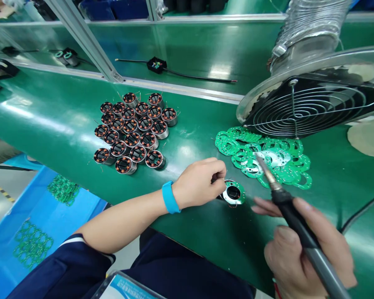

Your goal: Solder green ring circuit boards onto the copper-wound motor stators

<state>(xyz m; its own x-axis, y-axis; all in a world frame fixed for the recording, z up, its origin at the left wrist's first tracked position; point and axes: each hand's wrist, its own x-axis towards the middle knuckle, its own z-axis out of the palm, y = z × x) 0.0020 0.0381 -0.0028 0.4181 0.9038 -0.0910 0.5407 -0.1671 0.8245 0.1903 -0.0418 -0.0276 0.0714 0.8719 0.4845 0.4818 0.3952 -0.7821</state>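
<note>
In the head view my right hand (308, 249) grips a soldering iron (294, 216) by its black and grey handle. The iron's tip points up and left, over a pile of ring-shaped green circuit boards (286, 166). My left hand (204, 182), with a blue band at the wrist, is closed in a pinch at the left edge of a motor stator (233, 193). A green and white ring board lies on top of that stator, around its dark centre hole. What the left fingertips pinch is hidden.
Several metal stators with copper windings (132, 139) stand grouped on the green table. A caged fan with a duct (294, 106) overhangs the boards. A black box with cables (156, 65) lies behind the metal rail. Lower left, a blue bin (90, 203) holds more green boards.
</note>
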